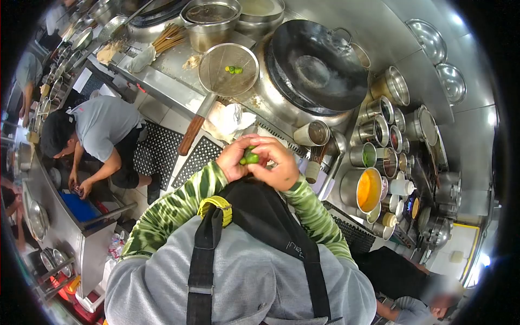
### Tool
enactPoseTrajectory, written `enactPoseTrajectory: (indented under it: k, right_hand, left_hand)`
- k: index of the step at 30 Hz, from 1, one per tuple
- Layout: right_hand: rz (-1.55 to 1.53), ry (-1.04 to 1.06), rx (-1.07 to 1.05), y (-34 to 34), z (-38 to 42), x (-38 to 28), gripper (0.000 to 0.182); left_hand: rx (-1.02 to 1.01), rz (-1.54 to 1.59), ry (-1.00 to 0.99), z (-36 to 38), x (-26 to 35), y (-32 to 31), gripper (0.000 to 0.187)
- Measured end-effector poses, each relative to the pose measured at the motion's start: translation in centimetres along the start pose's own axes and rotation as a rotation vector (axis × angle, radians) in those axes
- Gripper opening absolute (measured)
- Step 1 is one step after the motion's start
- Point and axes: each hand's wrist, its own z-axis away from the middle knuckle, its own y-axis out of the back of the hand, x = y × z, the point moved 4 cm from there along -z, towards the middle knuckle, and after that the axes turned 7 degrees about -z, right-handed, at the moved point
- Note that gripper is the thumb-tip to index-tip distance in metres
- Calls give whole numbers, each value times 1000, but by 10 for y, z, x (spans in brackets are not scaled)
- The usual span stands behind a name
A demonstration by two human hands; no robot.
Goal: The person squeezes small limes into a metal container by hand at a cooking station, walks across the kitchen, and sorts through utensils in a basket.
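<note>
My left hand [232, 160] is cupped around several small green limes [250, 157] in front of my chest. Fingers of my right hand [278, 163] close in from the other side and pinch at the same fruit. The two hands touch at the fingertips, partly hiding what lies between them. Beyond them, a round wire strainer [216, 76] with a wooden handle rests at the stove's edge. A few green lime pieces [234, 70] lie in its mesh. Close to my fingers is a crumpled white cloth [230, 119].
A large black wok [319, 67] sits on the burner ahead. Metal pots and sauce containers, one with orange liquid [369, 189], crowd the right. A wooden-stick brush [165, 40] lies at upper left. One co-worker [103, 130] bends at the left counter; another [411, 287] is at lower right.
</note>
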Motion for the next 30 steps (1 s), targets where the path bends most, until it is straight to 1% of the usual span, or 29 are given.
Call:
enactPoseTrajectory:
  k: [1, 2, 3, 4, 6, 9, 11, 14, 17, 18, 21, 22, 25, 28, 30]
  right_hand:
    - [-307, -23, 101, 0, 4, 11, 31]
    - [-473, -77, 164, 6, 4, 11, 31]
    - [-639, -131, 227, 14, 5, 11, 31]
    - [-618, -199, 252, 28, 8, 19, 33]
    - [-704, -239, 377, 50, 13, 32, 32]
    - [-858, -293, 545, 83, 24, 54, 32]
    - [-908, -294, 601, 107, 36, 74, 30]
    - [-904, -283, 687, 141, 49, 97, 31]
    - [-886, -281, 714, 167, 60, 113, 32]
    - [-830, -329, 771, 171, 61, 112, 34]
    - [-572, -397, 696, 186, 65, 128, 37]
    - [-295, -474, 687, 193, 67, 134, 38]
    - [82, -505, 575, 211, 63, 146, 35]
    - [490, -460, 430, 225, 59, 157, 31]
    - [699, -486, 324, 224, 50, 146, 30]
  left_hand:
    - [61, -3, 0, 1, 0, -3, 17]
    - [-77, -30, 44, 6, 4, -2, 16]
    - [-46, -42, 34, 7, 3, 0, 17]
    - [-1, -43, 53, 8, 2, 1, 19]
    - [70, -46, 79, 13, 2, -1, 25]
    - [53, -46, 86, 12, 3, 4, 28]
    - [43, -53, 88, 11, 2, 4, 30]
    - [35, -76, 88, 10, 2, 6, 32]
    - [20, -77, 93, 9, 1, 6, 32]
    - [27, -80, 93, 9, 2, 5, 32]
    - [18, -85, 95, 12, 2, 3, 33]
    - [17, -80, 96, 12, 2, 3, 33]
    - [14, -71, 96, 11, 1, 5, 34]
    - [9, -66, 89, 10, 1, 5, 35]
    - [3, -62, 85, 11, 1, 6, 35]
